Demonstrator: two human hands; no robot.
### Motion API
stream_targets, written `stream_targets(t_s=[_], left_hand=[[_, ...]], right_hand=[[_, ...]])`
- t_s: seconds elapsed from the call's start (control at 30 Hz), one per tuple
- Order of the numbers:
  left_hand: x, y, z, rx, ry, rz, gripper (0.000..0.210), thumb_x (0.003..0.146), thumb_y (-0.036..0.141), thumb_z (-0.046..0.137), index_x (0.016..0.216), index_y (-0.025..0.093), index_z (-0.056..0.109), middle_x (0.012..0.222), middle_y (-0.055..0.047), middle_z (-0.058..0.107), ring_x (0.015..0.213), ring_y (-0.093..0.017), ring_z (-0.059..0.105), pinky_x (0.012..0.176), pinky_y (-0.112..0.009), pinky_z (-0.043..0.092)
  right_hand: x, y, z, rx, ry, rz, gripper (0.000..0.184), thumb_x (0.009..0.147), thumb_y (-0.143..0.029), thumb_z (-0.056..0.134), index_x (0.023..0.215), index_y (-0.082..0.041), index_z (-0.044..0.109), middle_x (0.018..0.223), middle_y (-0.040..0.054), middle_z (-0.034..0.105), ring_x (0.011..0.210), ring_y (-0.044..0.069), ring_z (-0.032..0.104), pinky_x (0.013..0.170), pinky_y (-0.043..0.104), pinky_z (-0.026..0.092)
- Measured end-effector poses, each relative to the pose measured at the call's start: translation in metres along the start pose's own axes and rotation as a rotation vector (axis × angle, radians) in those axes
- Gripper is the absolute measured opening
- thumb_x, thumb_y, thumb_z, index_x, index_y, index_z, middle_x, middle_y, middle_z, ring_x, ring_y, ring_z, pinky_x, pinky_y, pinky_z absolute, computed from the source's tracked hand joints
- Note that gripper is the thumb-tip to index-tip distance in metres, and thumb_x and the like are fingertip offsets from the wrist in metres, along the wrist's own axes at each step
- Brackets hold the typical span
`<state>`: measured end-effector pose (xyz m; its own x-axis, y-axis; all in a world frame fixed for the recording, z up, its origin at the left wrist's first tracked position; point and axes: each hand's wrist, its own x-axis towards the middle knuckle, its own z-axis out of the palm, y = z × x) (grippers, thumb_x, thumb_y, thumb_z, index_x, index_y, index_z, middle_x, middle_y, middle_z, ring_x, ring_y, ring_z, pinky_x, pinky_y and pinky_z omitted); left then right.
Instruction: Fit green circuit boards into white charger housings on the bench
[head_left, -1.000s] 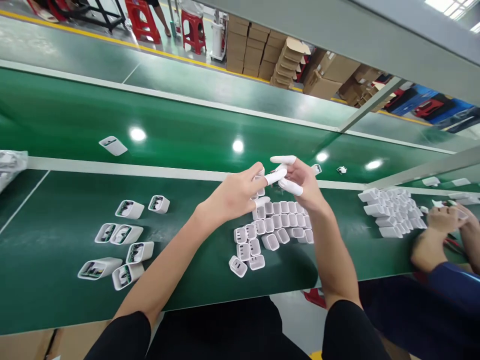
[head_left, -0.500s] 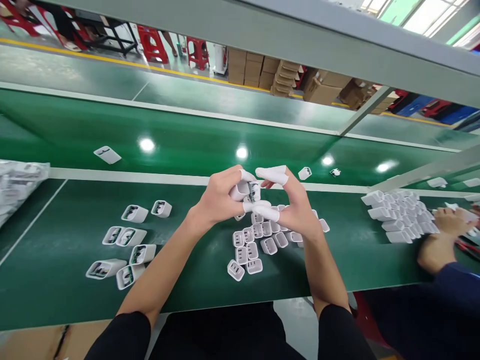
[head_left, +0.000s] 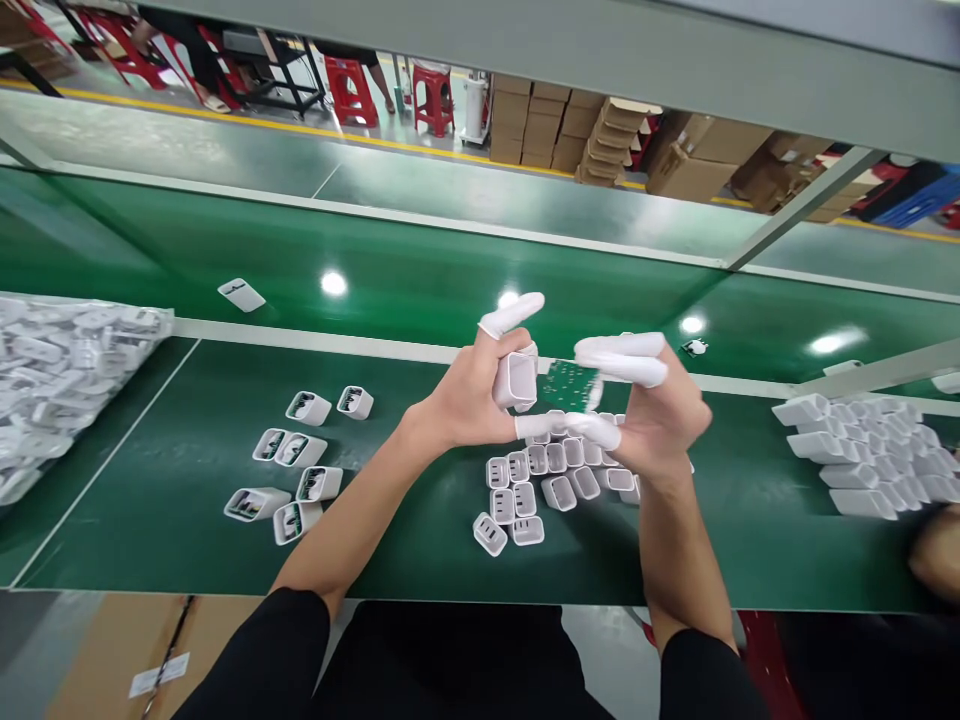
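Note:
In my left hand (head_left: 469,400) is a white plastic charger housing (head_left: 519,378), its open end turned to the right. The index finger is raised, while the thumb stretches toward my right hand. My right hand (head_left: 664,425) pinches a green circuit board (head_left: 570,386) by its right side, between white-covered fingertips and thumb. A small gap separates the board from the housing. Both hands wear white finger cots. Beneath them, several empty white housings (head_left: 527,530) stand in a cluster, some showing slots inside. To the left sit several housings with boards inside (head_left: 300,450).
A clear bag of white parts (head_left: 67,370) lies at the far left. Stacked white housings (head_left: 862,455) stand on the right, near a co-worker's arm (head_left: 934,555). A white piece (head_left: 241,294) and a small part (head_left: 695,347) lie behind the ledge. A grey beam (head_left: 525,60) crosses overhead.
The circuit board has come away from the housing and now shows its green face. My left index finger has lifted. The view has shifted left, showing more of the bag.

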<state>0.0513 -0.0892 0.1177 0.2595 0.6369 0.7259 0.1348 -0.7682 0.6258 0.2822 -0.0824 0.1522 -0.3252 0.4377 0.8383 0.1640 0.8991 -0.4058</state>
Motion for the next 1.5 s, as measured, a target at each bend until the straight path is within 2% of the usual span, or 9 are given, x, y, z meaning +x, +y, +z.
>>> stream_targets(t_s=[0.13, 0.27, 0.33, 0.43, 0.53, 0.7, 0.97, 1.27, 1.5], left_hand=[[-0.001, 0.013, 0.004, -0.055, -0.023, 0.019, 0.085, 0.094, 0.028, 0.081, 0.157, 0.032, 0.025, 0.097, 0.004, 0.056, 0.074, -0.014, 0.059, 0.068, -0.031, 0.055], [0.0, 0.02, 0.004, -0.025, -0.054, 0.042, 0.072, 0.099, 0.023, 0.076, 0.153, 0.032, 0.029, 0.105, -0.001, 0.062, 0.085, -0.017, 0.068, 0.075, -0.033, 0.06], [0.0, 0.018, 0.003, 0.018, -0.043, 0.046, 0.062, 0.1, 0.028, 0.081, 0.15, 0.029, 0.043, 0.106, -0.002, 0.068, 0.086, -0.017, 0.071, 0.074, -0.032, 0.06], [0.0, 0.009, 0.005, 0.112, 0.086, 0.131, 0.036, 0.095, 0.04, 0.093, 0.116, 0.026, 0.067, 0.092, 0.0, 0.07, 0.073, -0.015, 0.066, 0.063, -0.03, 0.054], [-0.004, 0.0, 0.013, 0.116, 0.282, 0.176, 0.042, 0.09, 0.05, 0.097, 0.098, 0.025, 0.065, 0.084, 0.001, 0.069, 0.067, -0.014, 0.064, 0.057, -0.031, 0.052], [-0.01, -0.001, 0.033, 0.126, 0.386, 0.132, 0.029, 0.106, 0.043, 0.081, 0.126, 0.026, 0.067, 0.103, -0.003, 0.074, 0.084, -0.017, 0.072, 0.071, -0.034, 0.06], [-0.013, 0.007, 0.044, 0.237, 0.336, 0.056, 0.063, 0.109, 0.068, 0.061, 0.158, 0.03, 0.049, 0.139, -0.015, 0.057, 0.129, -0.034, 0.061, 0.104, -0.056, 0.061], [-0.016, 0.005, 0.046, 0.178, 0.262, 0.027, 0.072, 0.108, 0.069, 0.059, 0.167, 0.035, 0.038, 0.145, -0.016, 0.05, 0.138, -0.038, 0.056, 0.109, -0.061, 0.06], [-0.014, 0.005, 0.048, 0.158, 0.295, 0.045, 0.066, 0.109, 0.067, 0.061, 0.162, 0.032, 0.045, 0.143, -0.016, 0.054, 0.134, -0.036, 0.057, 0.11, -0.059, 0.06]], right_hand=[[-0.004, -0.002, -0.005, 0.168, 0.192, 0.059, 0.05, 0.091, -0.051, 0.095, 0.137, -0.036, 0.083, 0.115, 0.0075, 0.088, 0.1, 0.035, 0.082, 0.084, 0.059, 0.07], [-0.003, -0.011, -0.008, 0.187, 0.178, 0.08, 0.051, 0.087, -0.052, 0.099, 0.133, -0.037, 0.085, 0.11, 0.0072, 0.089, 0.094, 0.034, 0.083, 0.081, 0.058, 0.071], [-0.001, -0.015, -0.009, 0.167, 0.175, 0.069, 0.05, 0.088, -0.053, 0.098, 0.133, -0.037, 0.085, 0.11, 0.0068, 0.089, 0.094, 0.034, 0.084, 0.079, 0.056, 0.07], [0.002, -0.017, -0.007, 0.172, 0.208, 0.065, 0.049, 0.088, -0.055, 0.097, 0.132, -0.037, 0.085, 0.107, 0.0052, 0.089, 0.092, 0.033, 0.084, 0.081, 0.057, 0.071], [0.002, -0.021, -0.001, 0.196, 0.227, 0.064, 0.048, 0.089, -0.054, 0.096, 0.131, -0.034, 0.085, 0.103, 0.0052, 0.089, 0.087, 0.031, 0.084, 0.075, 0.053, 0.071], [-0.008, -0.027, 0.011, 0.224, 0.224, 0.067, 0.057, 0.084, -0.05, 0.101, 0.135, -0.032, 0.085, 0.107, 0.0071, 0.088, 0.092, 0.031, 0.084, 0.076, 0.051, 0.074], [-0.024, -0.02, 0.022, 0.133, 0.223, 0.089, 0.079, 0.072, -0.051, 0.109, 0.144, -0.037, 0.08, 0.125, 0.01, 0.088, 0.112, 0.041, 0.086, 0.089, 0.065, 0.077], [-0.02, -0.022, 0.023, 0.073, 0.14, 0.038, 0.092, 0.069, -0.037, 0.113, 0.152, -0.042, 0.073, 0.122, 0.0064, 0.088, 0.105, 0.038, 0.088, 0.079, 0.057, 0.08], [-0.018, -0.02, 0.022, 0.113, 0.14, 0.011, 0.09, 0.072, -0.034, 0.111, 0.154, -0.038, 0.074, 0.131, 0.0086, 0.087, 0.112, 0.038, 0.087, 0.085, 0.058, 0.079]])
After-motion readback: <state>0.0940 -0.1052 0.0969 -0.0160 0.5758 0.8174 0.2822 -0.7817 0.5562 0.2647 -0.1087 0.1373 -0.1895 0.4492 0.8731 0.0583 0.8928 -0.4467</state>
